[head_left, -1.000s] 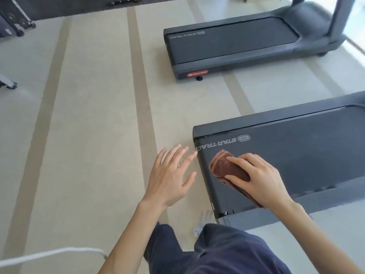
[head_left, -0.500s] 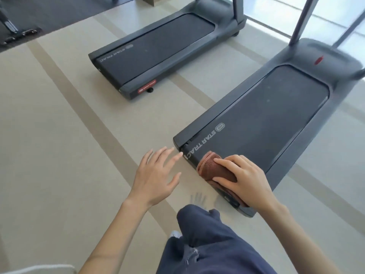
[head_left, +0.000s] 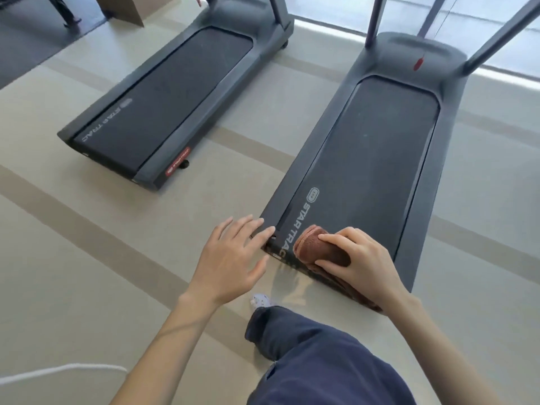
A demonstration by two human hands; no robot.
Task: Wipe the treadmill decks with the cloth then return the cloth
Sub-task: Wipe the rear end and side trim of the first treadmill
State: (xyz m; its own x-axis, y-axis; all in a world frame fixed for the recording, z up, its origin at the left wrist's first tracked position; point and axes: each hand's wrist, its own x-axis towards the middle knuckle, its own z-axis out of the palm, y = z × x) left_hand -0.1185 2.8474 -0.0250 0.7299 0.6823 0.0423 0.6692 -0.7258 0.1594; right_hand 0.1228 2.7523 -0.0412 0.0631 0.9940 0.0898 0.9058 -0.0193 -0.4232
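Right hand (head_left: 362, 263) grips the folded, rust-brown cloth (head_left: 318, 248) on the treadmill deck (head_left: 374, 159); left hand (head_left: 230, 258) spread open.

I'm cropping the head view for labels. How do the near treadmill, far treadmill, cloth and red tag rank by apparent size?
1. Near treadmill, though nearness inflates it; both may be alike.
2. Far treadmill.
3. Cloth, partly under the right hand.
4. Red tag.
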